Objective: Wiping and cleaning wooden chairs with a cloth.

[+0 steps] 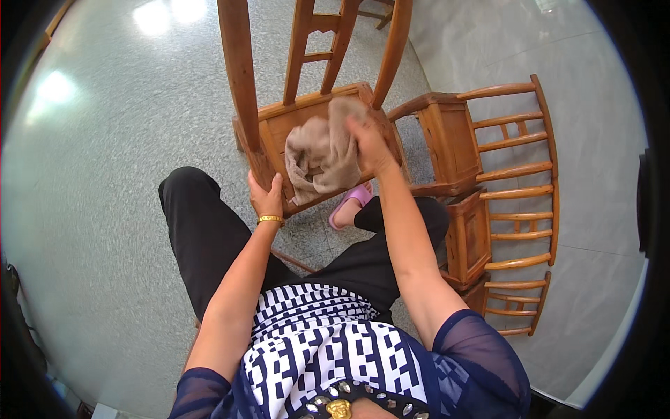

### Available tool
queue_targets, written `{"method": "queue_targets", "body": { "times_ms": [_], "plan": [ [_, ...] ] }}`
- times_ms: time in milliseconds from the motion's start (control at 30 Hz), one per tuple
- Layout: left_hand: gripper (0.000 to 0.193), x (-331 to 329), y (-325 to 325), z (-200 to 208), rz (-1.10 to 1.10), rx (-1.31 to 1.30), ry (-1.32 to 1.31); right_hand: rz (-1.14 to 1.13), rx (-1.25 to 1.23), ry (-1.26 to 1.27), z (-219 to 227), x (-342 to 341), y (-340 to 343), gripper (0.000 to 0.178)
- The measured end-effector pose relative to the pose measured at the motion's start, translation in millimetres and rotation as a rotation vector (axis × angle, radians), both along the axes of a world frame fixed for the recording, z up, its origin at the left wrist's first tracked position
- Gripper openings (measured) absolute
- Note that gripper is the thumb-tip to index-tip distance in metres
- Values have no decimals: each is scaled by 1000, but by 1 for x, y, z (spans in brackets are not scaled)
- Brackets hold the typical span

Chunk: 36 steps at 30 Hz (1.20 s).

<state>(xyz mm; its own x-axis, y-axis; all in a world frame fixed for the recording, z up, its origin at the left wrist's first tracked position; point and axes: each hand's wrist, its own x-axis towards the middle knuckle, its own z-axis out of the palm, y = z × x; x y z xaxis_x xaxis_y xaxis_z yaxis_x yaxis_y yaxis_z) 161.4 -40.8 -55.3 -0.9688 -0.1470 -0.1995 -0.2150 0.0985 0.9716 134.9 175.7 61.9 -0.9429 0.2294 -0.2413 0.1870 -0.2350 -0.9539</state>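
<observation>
In front of me stands a wooden chair point(276, 133), its slatted back pointing away toward the top of the view. My left hand point(266, 197) grips the near left corner of the seat, thumb on top, with a yellow bracelet at the wrist. A crumpled beige-brown cloth point(314, 157) lies over the seat. My right hand point(370, 143) is closed on the right part of this cloth, near the seat's right edge; its fingers are partly blurred and covered by the cloth.
To the right, more wooden chairs point(452, 140) stand in a row along a grey tiled wall point(593, 181). A pink slipper point(345, 208) on a foot shows under the near seat edge. My black-trousered knees flank the chair. Speckled grey floor point(105, 209) spreads to the left.
</observation>
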Motion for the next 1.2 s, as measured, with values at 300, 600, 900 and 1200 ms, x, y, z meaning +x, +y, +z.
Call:
{"method": "queue_targets", "body": {
  "times_ms": [300,600,900,1200],
  "plan": [
    [66,1,3,6,6,-104,29,86,1385,-441,-18,-48,20,29],
    [82,5,3,7,5,-192,-8,159,1440,-645,-46,-73,23,28],
    [84,5,4,20,-28,-226,-63,65,1254,-803,-28,-37,15,32],
    [84,8,7,12,30,-343,134,-21,1130,-855,-19,28,15,36]
  ]
}}
